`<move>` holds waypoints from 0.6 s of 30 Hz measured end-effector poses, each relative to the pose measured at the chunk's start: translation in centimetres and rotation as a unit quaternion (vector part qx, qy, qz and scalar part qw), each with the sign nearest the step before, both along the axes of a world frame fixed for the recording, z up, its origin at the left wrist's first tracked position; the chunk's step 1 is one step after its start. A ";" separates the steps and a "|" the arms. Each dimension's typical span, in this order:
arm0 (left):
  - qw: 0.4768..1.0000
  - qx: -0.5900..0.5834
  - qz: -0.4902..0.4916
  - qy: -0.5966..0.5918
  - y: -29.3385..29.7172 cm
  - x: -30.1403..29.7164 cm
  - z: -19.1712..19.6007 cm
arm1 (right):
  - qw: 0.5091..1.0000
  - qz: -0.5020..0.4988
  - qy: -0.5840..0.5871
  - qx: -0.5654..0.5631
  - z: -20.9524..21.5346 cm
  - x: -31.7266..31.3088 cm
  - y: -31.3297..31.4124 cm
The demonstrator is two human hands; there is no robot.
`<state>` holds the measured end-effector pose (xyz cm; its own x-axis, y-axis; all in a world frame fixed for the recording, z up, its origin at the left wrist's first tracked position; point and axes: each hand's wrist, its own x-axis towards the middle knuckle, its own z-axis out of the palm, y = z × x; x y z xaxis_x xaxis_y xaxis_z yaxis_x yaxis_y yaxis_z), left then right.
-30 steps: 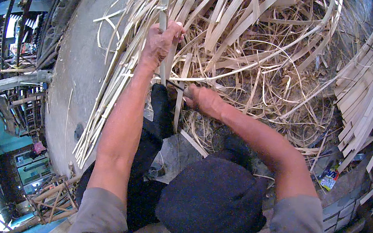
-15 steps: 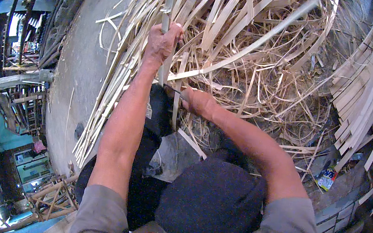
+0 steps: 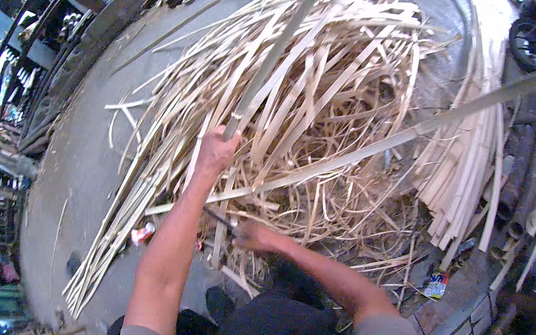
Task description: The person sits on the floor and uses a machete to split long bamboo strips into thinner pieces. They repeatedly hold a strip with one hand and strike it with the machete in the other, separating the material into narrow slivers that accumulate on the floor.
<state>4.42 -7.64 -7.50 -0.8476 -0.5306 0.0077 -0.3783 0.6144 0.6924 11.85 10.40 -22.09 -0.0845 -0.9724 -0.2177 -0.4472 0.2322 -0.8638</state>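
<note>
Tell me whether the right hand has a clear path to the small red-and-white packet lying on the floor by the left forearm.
Probably not directly: the right hand grips a dark tool, and the left forearm lies between it and the red-and-white packet.

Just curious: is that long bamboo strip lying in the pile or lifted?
Lifted: the left hand grips the long strip, which rises above the heap.

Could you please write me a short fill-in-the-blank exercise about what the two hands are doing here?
1. The left hand grips a long bamboo ____ that runs up and away.
2. The right hand holds a dark ____, lower down by the knees.
3. A heap of pale strips lies on the grey ____.

Missing words: strip; blade; ground
</note>
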 end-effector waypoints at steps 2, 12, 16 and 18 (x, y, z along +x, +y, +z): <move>0.998 -0.002 0.029 -0.054 -0.2 0.2 0.0 | 0.992 0.009 -0.116 0.053 0.4 0.9 1.6; 0.968 -0.142 -0.180 -0.102 0.4 -0.3 1.2 | 0.977 -0.199 0.082 0.009 6.4 2.2 3.4; 0.958 -0.088 -0.231 -0.143 2.4 0.1 1.9 | 0.946 -0.283 -0.139 -0.069 7.6 0.8 0.7; 0.956 -0.078 -0.244 -0.143 3.2 0.6 2.2 | 0.907 -0.295 -0.279 -0.111 7.5 1.0 -0.2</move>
